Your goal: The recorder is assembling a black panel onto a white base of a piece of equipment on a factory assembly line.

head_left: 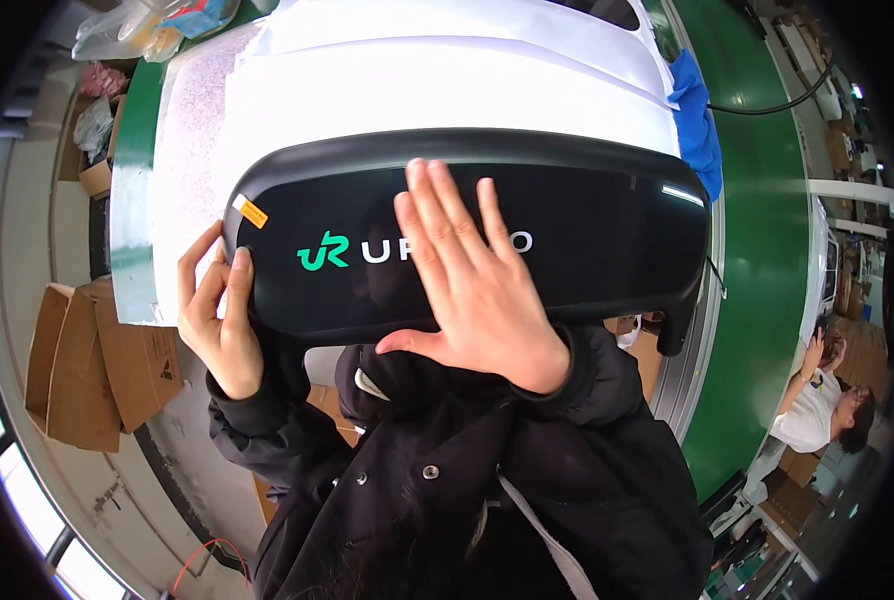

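Observation:
A wide black panel (622, 245) with rounded corners and a glossy face lies in front of me, its near edge against my dark jacket. Green and white printed marks run across its middle, and an orange sticker (253, 212) with a white end is on its upper left corner. My left hand (225, 335) grips the panel's left edge, thumb on the front side and fingers round the rim. Across the middle of the face, my right hand (477, 285) lies flat with fingers stretched out and thumb apart, covering part of the lettering.
White sheeting (447, 90) covers the surface beyond the panel. A blue cloth (697, 125) hangs by its right side, next to a green work surface (757, 270). Open cardboard boxes (77, 370) stand left, plastic bags (157, 28) far left. Another person (812, 415) is at right.

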The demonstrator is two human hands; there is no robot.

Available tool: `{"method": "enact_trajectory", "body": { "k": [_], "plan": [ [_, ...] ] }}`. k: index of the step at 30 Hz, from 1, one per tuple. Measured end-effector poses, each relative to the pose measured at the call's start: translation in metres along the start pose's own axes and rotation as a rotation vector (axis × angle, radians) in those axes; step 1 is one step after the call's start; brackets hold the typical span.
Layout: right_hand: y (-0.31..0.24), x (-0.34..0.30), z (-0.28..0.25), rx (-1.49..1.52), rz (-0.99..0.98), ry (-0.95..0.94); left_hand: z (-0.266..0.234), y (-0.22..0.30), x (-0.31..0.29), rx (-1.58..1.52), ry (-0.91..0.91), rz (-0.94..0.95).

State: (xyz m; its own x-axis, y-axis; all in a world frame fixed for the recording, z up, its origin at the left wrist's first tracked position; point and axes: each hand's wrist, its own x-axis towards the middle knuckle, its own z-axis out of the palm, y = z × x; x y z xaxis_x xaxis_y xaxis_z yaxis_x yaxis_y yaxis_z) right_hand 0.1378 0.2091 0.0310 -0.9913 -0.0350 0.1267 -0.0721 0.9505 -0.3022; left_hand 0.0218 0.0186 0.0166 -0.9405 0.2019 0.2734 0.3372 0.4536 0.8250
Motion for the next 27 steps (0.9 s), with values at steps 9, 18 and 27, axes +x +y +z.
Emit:
{"method": "enact_trajectory", "body": {
  "k": [9, 18, 27],
  "plan": [
    [-0.045, 0.035, 0.028, 0.031, -0.205, 0.055, -0.002, -0.001, -0.001, 0.007, -0.013, -0.02],
    [0.033, -0.019, -0.023, -0.109, 0.236, 0.203, -0.003, -0.003, 0.0, 0.074, 0.002, 0.013],
    [0.075, -0.069, -0.026, -0.313, 0.415, 0.247, -0.003, -0.005, 0.004, 0.027, -0.019, 0.068]
  ]
}}
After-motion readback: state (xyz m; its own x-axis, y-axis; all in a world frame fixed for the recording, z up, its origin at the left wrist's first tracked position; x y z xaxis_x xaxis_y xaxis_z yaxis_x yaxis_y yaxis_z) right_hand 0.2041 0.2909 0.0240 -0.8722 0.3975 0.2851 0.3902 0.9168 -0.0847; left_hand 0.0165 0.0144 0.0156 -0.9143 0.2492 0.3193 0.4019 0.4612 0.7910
